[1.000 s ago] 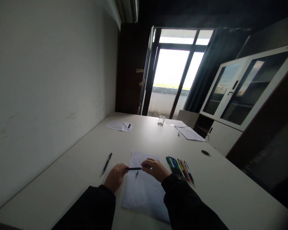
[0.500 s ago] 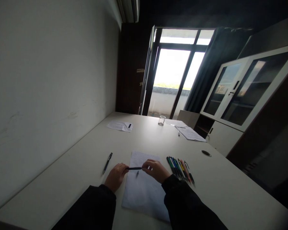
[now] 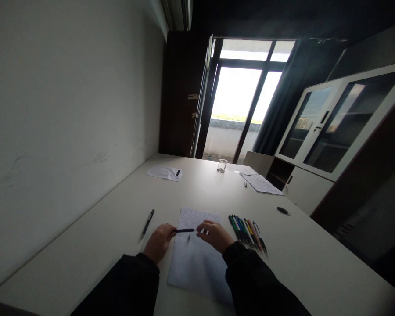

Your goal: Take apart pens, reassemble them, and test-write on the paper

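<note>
Over the paper, my left hand (image 3: 159, 242) is closed round one end of a black pen barrel (image 3: 184, 230), which lies nearly level and points right. A thin tip, seemingly the refill, sticks out of the barrel's right end. My right hand (image 3: 214, 235) has its thumb and fingertips pinched at that thin tip. Beneath the barrel, a small pointed pen tip piece (image 3: 188, 237) rests on the lined sheet of paper (image 3: 194, 265). Left of my left hand lies a dark capped pen (image 3: 147, 224).
A row of several coloured pens (image 3: 246, 232) lies right of the paper. Farther back are a wrinkled sheet (image 3: 163, 172), a clear glass beaker (image 3: 221, 166) and papers (image 3: 263, 183) with a pen beside them. A cable hole (image 3: 283, 211) sits near the table's right edge.
My right hand has shifted slightly right, and a little more of the thin tip shows at the barrel's end. My left hand and the other things stay in place.
</note>
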Demonstrator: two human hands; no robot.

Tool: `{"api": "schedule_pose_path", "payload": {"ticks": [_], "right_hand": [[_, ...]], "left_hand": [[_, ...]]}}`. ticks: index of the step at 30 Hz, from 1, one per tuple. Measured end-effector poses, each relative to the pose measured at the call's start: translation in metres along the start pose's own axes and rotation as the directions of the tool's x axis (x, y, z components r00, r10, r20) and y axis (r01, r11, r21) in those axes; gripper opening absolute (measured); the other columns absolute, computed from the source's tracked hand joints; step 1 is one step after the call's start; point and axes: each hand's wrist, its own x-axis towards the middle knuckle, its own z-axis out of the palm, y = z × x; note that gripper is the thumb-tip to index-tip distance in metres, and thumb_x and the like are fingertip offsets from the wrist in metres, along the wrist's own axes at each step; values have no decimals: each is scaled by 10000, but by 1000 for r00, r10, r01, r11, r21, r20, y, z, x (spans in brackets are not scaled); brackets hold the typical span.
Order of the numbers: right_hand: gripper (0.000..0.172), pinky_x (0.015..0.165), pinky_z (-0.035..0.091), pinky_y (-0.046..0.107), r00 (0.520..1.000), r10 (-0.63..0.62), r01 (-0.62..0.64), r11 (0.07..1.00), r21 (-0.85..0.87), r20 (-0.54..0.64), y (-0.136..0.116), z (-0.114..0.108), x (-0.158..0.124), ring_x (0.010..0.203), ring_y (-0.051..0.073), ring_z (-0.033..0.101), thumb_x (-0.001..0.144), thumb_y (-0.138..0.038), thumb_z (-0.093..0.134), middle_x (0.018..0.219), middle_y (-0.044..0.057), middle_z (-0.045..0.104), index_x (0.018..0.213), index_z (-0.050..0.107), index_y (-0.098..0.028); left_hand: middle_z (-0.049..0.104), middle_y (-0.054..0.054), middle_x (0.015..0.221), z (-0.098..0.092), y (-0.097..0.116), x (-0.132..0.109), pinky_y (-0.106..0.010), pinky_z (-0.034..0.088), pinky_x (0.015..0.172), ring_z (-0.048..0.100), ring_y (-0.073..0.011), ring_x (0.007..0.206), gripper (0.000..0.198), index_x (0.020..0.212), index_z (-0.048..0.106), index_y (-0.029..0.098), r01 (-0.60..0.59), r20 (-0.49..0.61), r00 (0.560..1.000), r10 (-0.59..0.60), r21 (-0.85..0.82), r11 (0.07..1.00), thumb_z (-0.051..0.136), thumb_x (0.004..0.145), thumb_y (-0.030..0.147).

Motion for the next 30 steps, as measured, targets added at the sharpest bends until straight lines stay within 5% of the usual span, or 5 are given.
{"api": "schedule_pose_path", "payload": {"ticks": [18, 30], "right_hand": [[149, 760, 498, 261, 998, -10, 12, 1000, -25, 63, -1, 37, 8, 792, 175, 650, 819, -147, 672, 906, 34, 677, 914, 756, -226], [115, 686, 519, 269, 996, 41, -33, 995, 95, -81, 2, 9, -7, 716, 158, 633, 880, -245, 623, 882, 33, 679, 905, 732, -220]], "left_hand": [[654, -48, 907, -1, 0, 0, -316, 473, 770, 600, -217, 864, 157, 974, 631, 205, -12, -10, 1000, 12, -22, 1000, 492, 945, 139], [657, -49, 911, 1, 0, -1, -317, 476, 770, 603, -215, 864, 160, 965, 631, 206, -10, -7, 1000, 10, -26, 1000, 486, 943, 141]]}}
